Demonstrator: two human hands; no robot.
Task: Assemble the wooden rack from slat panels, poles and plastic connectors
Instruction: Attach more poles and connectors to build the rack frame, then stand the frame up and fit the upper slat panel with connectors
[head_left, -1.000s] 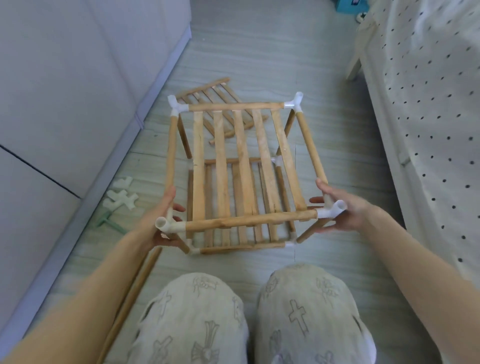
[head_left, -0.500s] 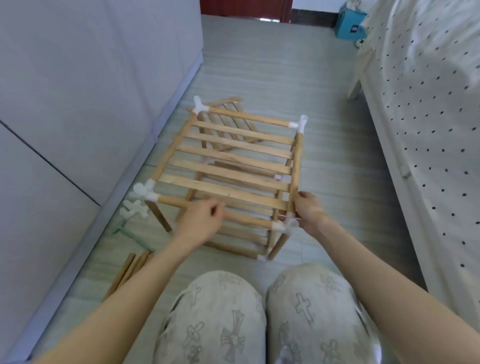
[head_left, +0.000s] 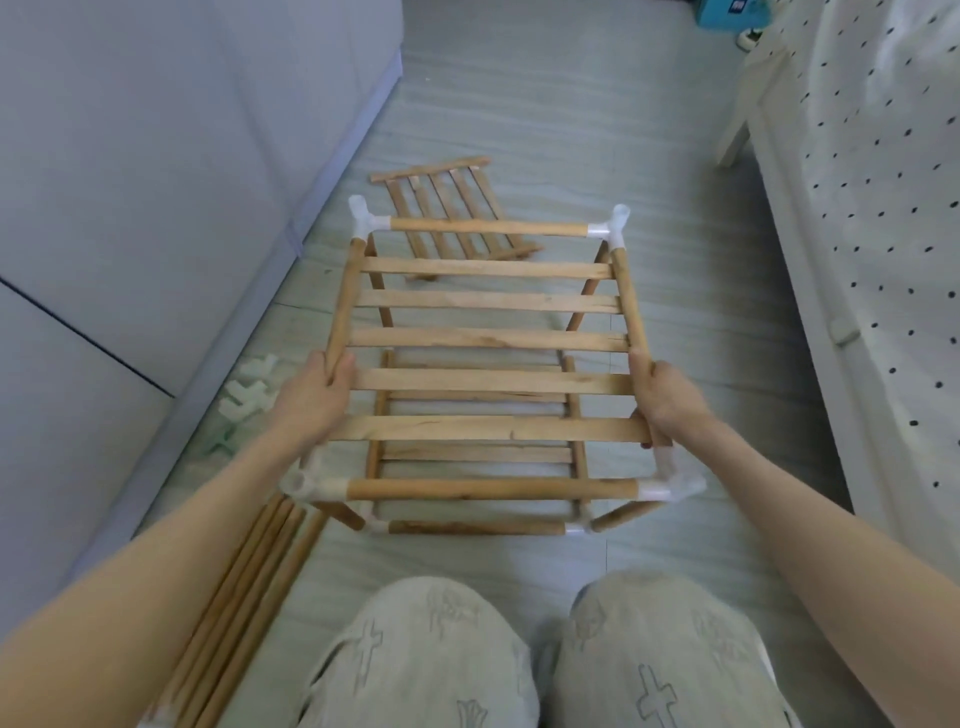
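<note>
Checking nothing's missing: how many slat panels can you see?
3: top panel on the rack, lower panel beneath it, loose panel on the floor behind. Others may be hidden.

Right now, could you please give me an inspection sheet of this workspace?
Surface: pale wood-grain floor.
Job's things: two-tier wooden slat rack with white plastic corner connectors; spare wooden slat panel lying beyond it; loose wooden poles at near left; loose white plastic connectors by the wall.
Clutter: nothing seen.
Grippers: left hand grips the left side pole; right hand grips the right one.
Cables: nothing seen.
Surroundings: grey cabinet left; dotted white bedcover right.
</note>
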